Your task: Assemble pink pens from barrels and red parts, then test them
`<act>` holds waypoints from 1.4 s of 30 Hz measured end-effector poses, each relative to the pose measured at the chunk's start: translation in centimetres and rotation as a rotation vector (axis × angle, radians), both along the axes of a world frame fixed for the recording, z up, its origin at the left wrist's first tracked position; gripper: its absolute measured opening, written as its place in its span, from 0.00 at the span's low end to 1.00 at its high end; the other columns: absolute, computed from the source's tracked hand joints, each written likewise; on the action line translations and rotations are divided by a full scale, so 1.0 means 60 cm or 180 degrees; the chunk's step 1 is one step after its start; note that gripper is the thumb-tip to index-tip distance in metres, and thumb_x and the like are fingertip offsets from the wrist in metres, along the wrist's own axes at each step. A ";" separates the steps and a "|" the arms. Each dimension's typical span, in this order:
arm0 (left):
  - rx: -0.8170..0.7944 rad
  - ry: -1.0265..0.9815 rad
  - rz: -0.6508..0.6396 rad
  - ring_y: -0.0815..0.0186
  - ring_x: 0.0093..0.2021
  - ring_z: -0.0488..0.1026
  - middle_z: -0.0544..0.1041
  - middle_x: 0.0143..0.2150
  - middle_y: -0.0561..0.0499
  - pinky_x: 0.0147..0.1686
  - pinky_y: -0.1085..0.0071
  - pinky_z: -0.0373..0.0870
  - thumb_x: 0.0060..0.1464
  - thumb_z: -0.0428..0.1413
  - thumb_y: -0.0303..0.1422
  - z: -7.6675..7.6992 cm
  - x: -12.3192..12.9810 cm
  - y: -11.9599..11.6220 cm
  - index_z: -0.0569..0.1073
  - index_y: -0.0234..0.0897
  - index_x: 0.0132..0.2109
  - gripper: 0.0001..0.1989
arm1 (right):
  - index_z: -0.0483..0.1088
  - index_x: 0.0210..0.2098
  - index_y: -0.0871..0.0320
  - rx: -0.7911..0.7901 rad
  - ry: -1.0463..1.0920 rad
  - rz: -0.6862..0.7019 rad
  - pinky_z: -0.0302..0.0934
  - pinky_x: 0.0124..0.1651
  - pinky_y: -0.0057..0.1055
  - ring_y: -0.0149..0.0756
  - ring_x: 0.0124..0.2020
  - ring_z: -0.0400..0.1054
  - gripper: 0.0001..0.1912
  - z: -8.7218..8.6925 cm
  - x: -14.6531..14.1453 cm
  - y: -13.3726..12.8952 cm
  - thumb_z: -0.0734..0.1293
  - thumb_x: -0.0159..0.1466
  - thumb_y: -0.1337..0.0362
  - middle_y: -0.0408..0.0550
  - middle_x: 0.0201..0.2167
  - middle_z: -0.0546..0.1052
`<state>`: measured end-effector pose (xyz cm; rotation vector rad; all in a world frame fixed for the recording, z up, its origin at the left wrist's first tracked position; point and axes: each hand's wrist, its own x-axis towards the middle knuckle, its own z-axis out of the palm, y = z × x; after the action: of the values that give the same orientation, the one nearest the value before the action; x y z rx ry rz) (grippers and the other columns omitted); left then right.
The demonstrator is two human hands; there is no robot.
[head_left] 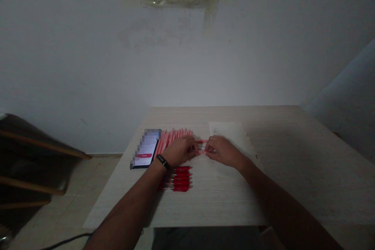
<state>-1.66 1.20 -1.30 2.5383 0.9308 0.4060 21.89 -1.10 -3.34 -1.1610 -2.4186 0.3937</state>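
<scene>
Over the middle of the table, my left hand (186, 147) and my right hand (219, 149) face each other with a small gap between. The fingers of both are pinched on the two ends of a slim pink pen (202, 151); its tips are hidden in my fingers. Just behind it, another pink stick (202, 141) spans the gap, partly covered by my hands. A row of pink pens (170, 136) lies beyond my left hand. Nearer to me, below my left wrist, red pens (182, 179) lie side by side, partly hidden by my forearm.
A phone (145, 150) with a lit screen lies at the table's left. A white paper sheet (231, 129) lies behind and right of my right hand. The table (222, 207) meets a wall at the back. Dark wooden furniture (32, 164) stands on the left.
</scene>
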 end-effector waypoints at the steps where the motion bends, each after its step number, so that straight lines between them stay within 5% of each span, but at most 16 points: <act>1: -0.0011 -0.0004 0.0022 0.62 0.42 0.73 0.78 0.39 0.48 0.43 0.68 0.66 0.59 0.59 0.36 0.001 0.000 0.000 0.77 0.38 0.37 0.07 | 0.73 0.34 0.57 0.0010 0.0037 0.0005 0.56 0.40 0.30 0.35 0.35 0.67 0.03 0.000 -0.001 -0.001 0.71 0.62 0.67 0.45 0.31 0.74; 25: -0.0066 -0.0008 0.0059 0.60 0.46 0.73 0.78 0.43 0.47 0.46 0.67 0.67 0.58 0.59 0.34 0.009 -0.005 -0.001 0.78 0.40 0.43 0.07 | 0.74 0.31 0.57 -0.0240 -0.0088 0.0120 0.56 0.39 0.30 0.35 0.35 0.68 0.02 -0.006 0.017 0.005 0.72 0.60 0.68 0.45 0.32 0.76; 33: -0.0065 0.0138 0.0221 0.63 0.36 0.73 0.77 0.37 0.50 0.37 0.70 0.66 0.57 0.59 0.35 0.007 -0.007 -0.001 0.77 0.40 0.45 0.09 | 0.72 0.31 0.57 -0.0084 -0.0150 -0.0080 0.54 0.37 0.29 0.35 0.34 0.67 0.03 0.004 0.036 0.010 0.70 0.60 0.70 0.45 0.31 0.75; 42: -0.0165 0.0144 0.0189 0.64 0.35 0.73 0.77 0.35 0.50 0.37 0.70 0.65 0.57 0.57 0.33 0.004 -0.015 0.002 0.77 0.38 0.40 0.05 | 0.72 0.31 0.57 -0.0041 -0.0162 -0.0204 0.54 0.37 0.29 0.35 0.34 0.67 0.04 0.001 0.034 0.011 0.70 0.60 0.71 0.45 0.31 0.75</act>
<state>-2.58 1.34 -1.05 2.4874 1.0221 0.3385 23.91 -0.47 -3.26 -1.2652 -2.4182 0.3643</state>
